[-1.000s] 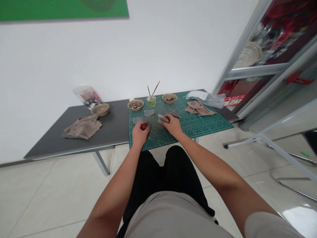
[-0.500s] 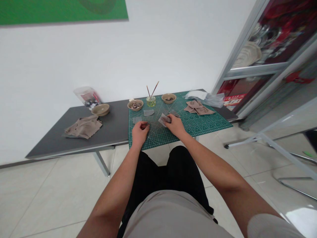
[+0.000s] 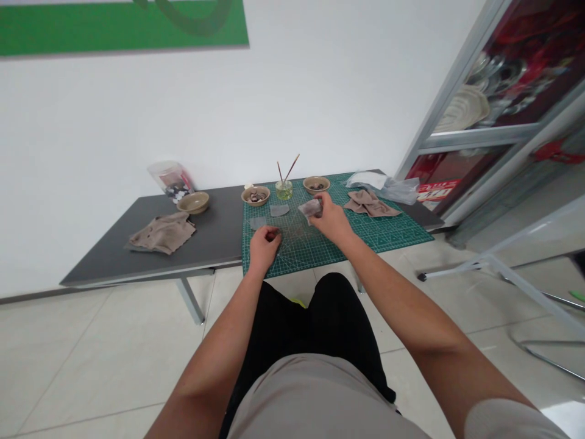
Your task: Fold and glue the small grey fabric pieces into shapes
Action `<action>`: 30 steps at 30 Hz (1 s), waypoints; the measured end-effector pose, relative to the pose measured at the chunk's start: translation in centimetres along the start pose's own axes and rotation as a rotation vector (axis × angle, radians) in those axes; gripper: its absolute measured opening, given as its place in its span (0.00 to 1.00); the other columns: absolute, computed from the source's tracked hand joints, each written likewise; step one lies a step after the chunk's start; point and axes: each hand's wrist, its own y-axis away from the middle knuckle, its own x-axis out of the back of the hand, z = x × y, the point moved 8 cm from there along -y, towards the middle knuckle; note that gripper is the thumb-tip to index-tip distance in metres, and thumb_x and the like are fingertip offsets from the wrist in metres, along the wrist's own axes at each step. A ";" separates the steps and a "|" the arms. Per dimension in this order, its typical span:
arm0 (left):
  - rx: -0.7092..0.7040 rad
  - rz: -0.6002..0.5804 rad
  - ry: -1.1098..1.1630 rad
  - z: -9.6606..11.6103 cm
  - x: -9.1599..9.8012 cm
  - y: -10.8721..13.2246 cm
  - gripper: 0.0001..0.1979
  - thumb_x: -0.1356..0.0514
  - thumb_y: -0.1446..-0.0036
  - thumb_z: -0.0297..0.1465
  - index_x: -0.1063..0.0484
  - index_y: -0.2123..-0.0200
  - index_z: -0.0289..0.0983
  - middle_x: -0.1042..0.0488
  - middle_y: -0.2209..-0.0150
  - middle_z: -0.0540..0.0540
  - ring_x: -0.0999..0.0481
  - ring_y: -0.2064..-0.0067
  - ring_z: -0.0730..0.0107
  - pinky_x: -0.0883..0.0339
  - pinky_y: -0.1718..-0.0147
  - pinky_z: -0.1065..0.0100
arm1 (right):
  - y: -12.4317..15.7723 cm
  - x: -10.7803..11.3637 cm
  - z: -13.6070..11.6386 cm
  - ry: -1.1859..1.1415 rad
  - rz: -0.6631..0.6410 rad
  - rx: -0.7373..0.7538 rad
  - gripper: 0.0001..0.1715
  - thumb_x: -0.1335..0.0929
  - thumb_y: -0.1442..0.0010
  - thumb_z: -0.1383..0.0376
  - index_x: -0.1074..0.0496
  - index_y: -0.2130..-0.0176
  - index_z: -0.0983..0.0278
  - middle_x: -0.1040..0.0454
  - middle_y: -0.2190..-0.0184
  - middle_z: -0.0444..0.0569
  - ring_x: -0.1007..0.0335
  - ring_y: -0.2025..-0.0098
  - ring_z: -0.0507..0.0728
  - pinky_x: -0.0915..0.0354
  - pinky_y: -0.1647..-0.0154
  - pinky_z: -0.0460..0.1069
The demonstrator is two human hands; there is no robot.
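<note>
While the left hand [image 3: 263, 250] curls, grip unclear, the right hand [image 3: 333, 219] pinches grey sheeting [image 3: 308, 209].

Right hand [image 3: 331, 218]: farther back over the mat [image 3: 301, 249], nearer the rightmost bowl [image 3: 317, 191]
Grey sheet [image 3: 309, 209]: carried along with it
Green board [image 3: 137, 27]: more in view
Yellow-green patch [image 3: 298, 302]: now showing between the knees [image 3: 336, 292]

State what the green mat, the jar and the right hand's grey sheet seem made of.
Mat: probably matte plastic or rubber, flat with printed lines. Jar: likely smooth glass or clear plastic, since it's see-through. Sheet: thin, dull, wrinkled; paper, fabric or film, too small to tell.
</note>
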 end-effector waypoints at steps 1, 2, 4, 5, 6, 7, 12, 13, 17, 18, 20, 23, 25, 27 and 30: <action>-0.006 -0.001 -0.006 0.0 0.0 0.0 0.08 0.39 0.48 0.31 0.25 0.64 0.38 0.26 0.67 0.48 0.27 0.67 0.69 0.33 0.62 0.66 | 0.2 -0.7 0.2 0.014 -0.024 0.000 0.29 0.32 0.49 0.69 0.35 0.47 0.65 0.23 0.62 0.54 0.27 0.63 0.63 0.36 0.62 0.52; -0.012 -0.002 -0.011 0.1 0.0 0.0 0.07 0.39 0.48 0.31 0.25 0.64 0.38 0.26 0.67 0.48 0.28 0.67 0.69 0.33 0.62 0.66 | 0.4 -1.5 0.5 0.024 -0.055 -0.002 0.29 0.32 0.49 0.70 0.35 0.46 0.65 0.23 0.62 0.55 0.26 0.63 0.63 0.36 0.61 0.52; -0.022 -0.005 -0.015 0.1 -0.1 0.1 0.07 0.39 0.48 0.31 0.25 0.64 0.38 0.26 0.67 0.48 0.28 0.66 0.69 0.33 0.61 0.66 | 0.8 -3.0 1.1 0.005 -0.102 -0.006 0.32 0.31 0.50 0.71 0.36 0.45 0.66 0.22 0.62 0.54 0.26 0.62 0.62 0.35 0.60 0.52; -0.026 -0.008 -0.012 0.1 -0.1 0.1 0.07 0.39 0.48 0.31 0.25 0.64 0.38 0.26 0.67 0.48 0.27 0.66 0.69 0.33 0.61 0.66 | 1.0 -3.5 1.4 -0.016 -0.107 -0.014 0.33 0.31 0.50 0.71 0.36 0.45 0.66 0.22 0.62 0.53 0.26 0.62 0.61 0.35 0.59 0.52; -0.029 -0.011 -0.009 0.1 -0.1 0.1 0.07 0.39 0.48 0.31 0.25 0.64 0.38 0.26 0.67 0.49 0.27 0.66 0.69 0.33 0.61 0.66 | 1.1 -3.9 1.7 -0.035 -0.108 -0.028 0.31 0.31 0.50 0.71 0.35 0.45 0.66 0.22 0.63 0.52 0.26 0.62 0.60 0.35 0.58 0.52; -0.032 -0.014 -0.007 0.1 -0.2 0.1 0.07 0.39 0.47 0.31 0.25 0.64 0.38 0.26 0.67 0.49 0.27 0.66 0.69 0.33 0.61 0.66 | 1.1 -4.2 1.9 -0.047 -0.110 -0.042 0.28 0.31 0.49 0.70 0.33 0.48 0.65 0.22 0.63 0.51 0.26 0.62 0.60 0.35 0.58 0.52; -0.027 -0.028 -0.017 0.1 -0.2 0.1 0.07 0.39 0.48 0.30 0.25 0.64 0.38 0.26 0.67 0.49 0.27 0.65 0.69 0.33 0.61 0.67 | 1.6 -3.9 1.6 0.041 -0.021 -0.015 0.05 0.34 0.43 0.66 0.27 0.68 0.64 0.24 0.68 0.52 0.29 0.61 0.60 0.37 0.57 0.52; -0.026 -0.029 -0.016 0.1 -0.2 0.1 0.06 0.39 0.48 0.29 0.25 0.64 0.38 0.26 0.67 0.48 0.27 0.65 0.69 0.33 0.61 0.67 | 1.8 -3.6 1.4 0.052 0.022 0.001 0.06 0.34 0.42 0.65 0.27 0.68 0.64 0.25 0.67 0.52 0.30 0.60 0.60 0.38 0.57 0.52; -0.043 -0.027 -0.001 0.2 -0.1 0.1 0.06 0.39 0.48 0.29 0.25 0.65 0.38 0.26 0.67 0.48 0.28 0.65 0.69 0.33 0.61 0.67 | 2.5 -4.2 1.7 0.046 0.014 -0.005 0.07 0.33 0.44 0.64 0.27 0.65 0.64 0.25 0.65 0.53 0.30 0.60 0.61 0.38 0.57 0.52; -0.047 -0.027 0.006 0.2 -0.2 0.1 0.06 0.39 0.48 0.29 0.25 0.65 0.38 0.26 0.67 0.48 0.28 0.65 0.69 0.33 0.61 0.67 | 2.6 -4.5 1.9 0.046 -0.004 -0.019 0.07 0.33 0.44 0.64 0.27 0.66 0.64 0.25 0.65 0.53 0.30 0.60 0.61 0.38 0.58 0.52; -0.048 -0.027 0.014 0.2 -0.2 0.1 0.06 0.39 0.48 0.29 0.25 0.65 0.38 0.26 0.66 0.48 0.28 0.66 0.70 0.33 0.62 0.67 | 2.7 -4.6 2.2 0.043 0.019 -0.039 0.08 0.34 0.42 0.63 0.28 0.68 0.64 0.25 0.67 0.54 0.30 0.61 0.61 0.38 0.58 0.52; -0.049 -0.030 0.012 0.2 -0.2 0.1 0.06 0.39 0.48 0.29 0.25 0.65 0.38 0.27 0.67 0.48 0.27 0.66 0.69 0.33 0.62 0.67 | 2.7 -4.2 2.1 0.000 0.107 -0.028 0.09 0.34 0.42 0.61 0.28 0.65 0.65 0.25 0.64 0.54 0.31 0.59 0.61 0.39 0.56 0.53; -0.051 -0.037 0.011 0.2 -0.3 0.1 0.06 0.39 0.48 0.29 0.25 0.65 0.38 0.26 0.66 0.48 0.27 0.65 0.69 0.33 0.61 0.67 | 2.7 -4.4 1.8 -0.028 0.077 -0.018 0.09 0.33 0.44 0.61 0.28 0.64 0.64 0.25 0.64 0.53 0.31 0.60 0.61 0.39 0.57 0.52; -0.048 -0.040 0.018 0.3 -0.3 0.1 0.06 0.39 0.48 0.29 0.25 0.64 0.38 0.26 0.66 0.48 0.27 0.65 0.69 0.33 0.61 0.67 | 2.7 -4.4 1.5 -0.030 0.044 -0.020 0.08 0.34 0.42 0.61 0.28 0.67 0.64 0.25 0.67 0.52 0.31 0.62 0.60 0.39 0.58 0.52; -0.045 -0.045 0.027 0.3 -0.2 0.2 0.06 0.39 0.47 0.29 0.25 0.64 0.38 0.26 0.66 0.48 0.27 0.66 0.70 0.33 0.62 0.67 | 2.9 -3.1 1.1 -0.031 0.139 -0.017 0.11 0.36 0.39 0.60 0.29 0.68 0.63 0.26 0.68 0.52 0.32 0.62 0.60 0.39 0.58 0.52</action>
